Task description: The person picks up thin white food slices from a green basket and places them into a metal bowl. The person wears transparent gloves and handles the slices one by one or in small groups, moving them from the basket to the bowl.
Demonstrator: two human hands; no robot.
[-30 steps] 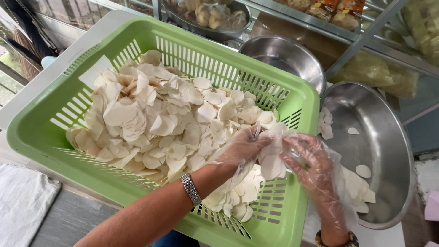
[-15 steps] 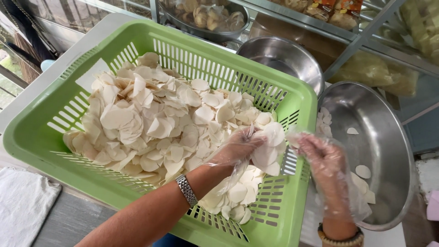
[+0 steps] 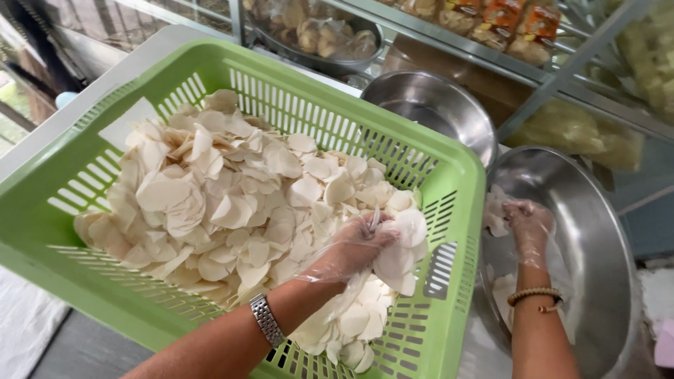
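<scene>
A green slotted plastic basket (image 3: 449, 168) holds a heap of thin pale white chips (image 3: 210, 196). My left hand (image 3: 358, 245), in a clear plastic glove with a metal watch on the wrist, rests in the basket's near right corner and grips a few chips. My right hand (image 3: 526, 224), also gloved and with a bead bracelet on the wrist, is inside the large steel bowl (image 3: 597, 231) to the right of the basket, closed on a few chips next to the bowl's left wall. A few more chips lie in the bowl's bottom.
A second, smaller steel bowl (image 3: 435, 105) stands behind the basket. A metal rack (image 3: 562, 77) at the back carries bagged snacks and a pan of pale pieces (image 3: 316, 35). A white cloth (image 3: 21, 330) lies at lower left.
My right hand has moved from the basket's right rim over into the large steel bowl, carrying chips. My left hand has stayed in the basket on its chips.
</scene>
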